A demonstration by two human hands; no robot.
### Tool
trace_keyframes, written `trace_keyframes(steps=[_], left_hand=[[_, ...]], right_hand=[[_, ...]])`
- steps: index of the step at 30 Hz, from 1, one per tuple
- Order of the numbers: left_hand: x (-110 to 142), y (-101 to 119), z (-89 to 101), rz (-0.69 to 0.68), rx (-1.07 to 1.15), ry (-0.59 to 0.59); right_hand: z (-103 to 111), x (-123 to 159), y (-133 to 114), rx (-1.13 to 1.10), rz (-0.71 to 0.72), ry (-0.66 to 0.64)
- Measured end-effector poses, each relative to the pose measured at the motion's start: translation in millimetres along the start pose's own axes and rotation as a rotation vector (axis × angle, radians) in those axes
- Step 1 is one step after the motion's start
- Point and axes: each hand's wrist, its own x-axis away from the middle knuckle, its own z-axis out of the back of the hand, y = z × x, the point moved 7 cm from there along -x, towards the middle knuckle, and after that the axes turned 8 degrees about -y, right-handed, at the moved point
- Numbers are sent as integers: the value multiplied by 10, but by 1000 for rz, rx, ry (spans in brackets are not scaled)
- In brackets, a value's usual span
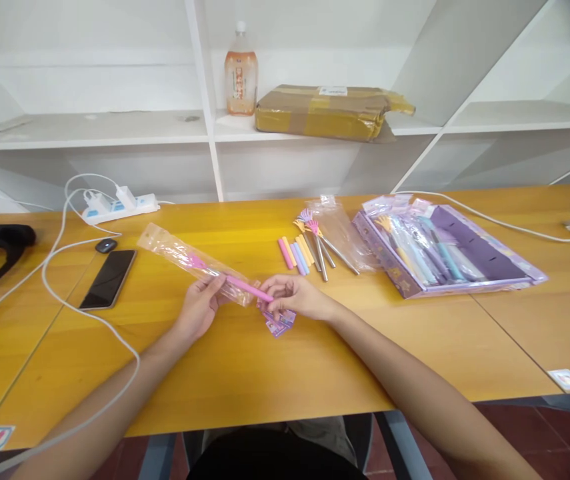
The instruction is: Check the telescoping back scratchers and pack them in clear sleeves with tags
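My left hand pinches a clear plastic bag with a pink back scratcher partly inside it. The hand-shaped head lies within the bag, while the handle sticks out of its right end. My right hand has its fingers closed around that handle end. Just below those fingers, small purple printed cards lie on the table. Beyond my right hand are several loose coloured handle tubes and metal-rod back scratcher heads in orange, purple and pink.
An open purple display box with bagged back scratchers stands at right, beside empty-looking plastic bags. To the left are a phone, a mouse, a power strip and white cables. A bottle and taped carton occupy the shelf.
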Motion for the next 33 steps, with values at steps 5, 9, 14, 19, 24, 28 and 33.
trace_keyframes(steps=[5, 9, 14, 19, 24, 28, 33], left_hand=[[178, -192, -306, 154, -185, -274], [118, -91, -206, 78, -177, -189], [20, 6, -77, 51, -64, -95], [16, -70, -85, 113, -86, -152], [105, -185, -243, 185, -308, -362], [200, -190, -410, 200, -375, -512], [218, -172, -463, 201, -465, -539]], right_hand=[[-29, -17, 25, 296, 55, 244], [-84, 9, -21, 378, 131, 261], [-137, 68, -240, 540, 337, 133], [-211, 134, -384, 709, 464, 129], [-255, 143, -410, 679, 485, 224], [-277, 75, -291, 646, 407, 220], [-137, -15, -17, 356, 160, 268]])
